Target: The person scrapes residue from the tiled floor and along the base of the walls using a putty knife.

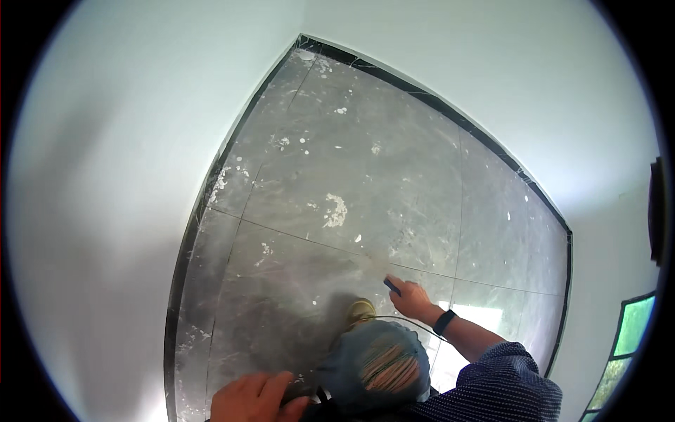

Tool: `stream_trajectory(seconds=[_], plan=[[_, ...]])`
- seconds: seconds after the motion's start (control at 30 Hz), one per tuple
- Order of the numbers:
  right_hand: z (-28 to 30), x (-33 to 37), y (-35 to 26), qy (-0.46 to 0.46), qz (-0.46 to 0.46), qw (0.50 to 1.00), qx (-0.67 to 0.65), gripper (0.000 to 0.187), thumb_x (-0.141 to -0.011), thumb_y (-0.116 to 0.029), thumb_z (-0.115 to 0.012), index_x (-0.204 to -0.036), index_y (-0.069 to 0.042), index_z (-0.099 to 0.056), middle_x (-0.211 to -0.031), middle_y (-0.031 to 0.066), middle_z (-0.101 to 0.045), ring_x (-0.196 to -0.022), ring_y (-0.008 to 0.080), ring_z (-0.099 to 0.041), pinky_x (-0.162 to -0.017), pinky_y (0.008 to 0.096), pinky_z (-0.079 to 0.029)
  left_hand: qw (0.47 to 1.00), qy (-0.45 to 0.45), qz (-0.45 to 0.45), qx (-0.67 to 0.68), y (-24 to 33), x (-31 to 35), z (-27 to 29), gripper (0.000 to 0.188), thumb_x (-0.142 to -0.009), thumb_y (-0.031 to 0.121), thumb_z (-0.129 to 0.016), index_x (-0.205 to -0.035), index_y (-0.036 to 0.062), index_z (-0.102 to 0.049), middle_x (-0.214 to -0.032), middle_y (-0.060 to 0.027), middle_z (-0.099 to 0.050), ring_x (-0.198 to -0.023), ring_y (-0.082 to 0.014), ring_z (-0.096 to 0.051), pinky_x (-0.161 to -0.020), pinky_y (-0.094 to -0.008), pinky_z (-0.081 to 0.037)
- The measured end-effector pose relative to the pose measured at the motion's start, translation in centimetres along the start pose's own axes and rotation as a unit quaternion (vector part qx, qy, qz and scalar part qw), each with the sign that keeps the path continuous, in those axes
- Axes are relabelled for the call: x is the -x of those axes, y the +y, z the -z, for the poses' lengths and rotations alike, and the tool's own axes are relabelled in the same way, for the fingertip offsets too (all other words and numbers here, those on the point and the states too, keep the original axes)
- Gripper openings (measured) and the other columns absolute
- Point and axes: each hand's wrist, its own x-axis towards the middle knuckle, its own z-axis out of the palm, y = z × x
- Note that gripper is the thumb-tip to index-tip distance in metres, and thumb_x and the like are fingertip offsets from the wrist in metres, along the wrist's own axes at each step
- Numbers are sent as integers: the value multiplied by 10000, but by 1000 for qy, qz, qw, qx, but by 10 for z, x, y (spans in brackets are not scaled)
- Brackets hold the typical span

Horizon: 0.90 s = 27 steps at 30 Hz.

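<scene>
My right hand [413, 301] is closed round the dark blue handle of a scraper [392, 285], held low over the grey tiled floor [394, 183]. Beyond the handle its blade is smeared and hard to make out against the tile. White splotches [336, 211] and smaller spots dot the floor ahead of it. At the lower edge, beside my bent knee, my left hand [254, 398] has its fingers curled. Something dark lies by its thumb, too hidden to name.
White walls meet in a far corner, with a black baseboard [422, 98] along their foot. My shoe [361, 311] rests on the tiles near the right hand. A thin dark cord [401, 318] crosses above my knee. At the right are a window [622, 352] and its bright reflection on the floor.
</scene>
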Motion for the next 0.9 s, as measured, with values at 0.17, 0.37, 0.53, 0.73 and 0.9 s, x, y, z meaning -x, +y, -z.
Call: stream_trajectory(seconds=[0.17,0.37,0.53,0.73,0.9], plan=[[16,-67,-28,39,91,995,-16,451,-881,-212,-546,-1327,-145,-559,-924,259,-670,-870,464,-635,-778,517,-512,998,-34,43,43,1,-5,1,306,-868,191,-684,-1130,48,-615,-893,-165,-622,-788,-377,-621,-648,-448,-496],[15,-32,-29,-2,69,997,22,421,-863,-197,-514,-1277,-168,-586,-986,217,-686,-919,433,-641,-824,543,-505,998,-16,45,27,2,-10,2,292,-867,170,-679,-1124,44,-618,-899,-170,-626,-785,-384,-620,-646,-448,-496],[24,-92,-61,-15,58,998,-1,414,-856,-188,-500,-1255,-179,-608,-1010,213,-683,-945,443,-633,-859,542,-493,999,-17,32,28,-7,-12,1,290,-870,169,-676,-1124,42,-616,-896,-173,-624,-792,-391,-619,-648,-451,-496],[13,-54,-58,17,41,999,-2,370,-838,-200,-535,-1188,-146,-643,-996,210,-685,-931,425,-652,-859,501,-512,998,-18,58,16,-1,-14,5,294,-872,168,-676,-1132,45,-613,-894,-174,-618,-802,-393,-617,-649,-455,-494],[35,-133,-78,63,99,993,-14,266,-827,-141,-513,-1043,-62,-646,-927,258,-649,-907,470,-605,-750,517,-498,998,-14,43,38,-5,-9,5,290,-872,167,-678,-1125,42,-610,-912,-173,-625,-811,-391,-621,-656,-448,-496]])
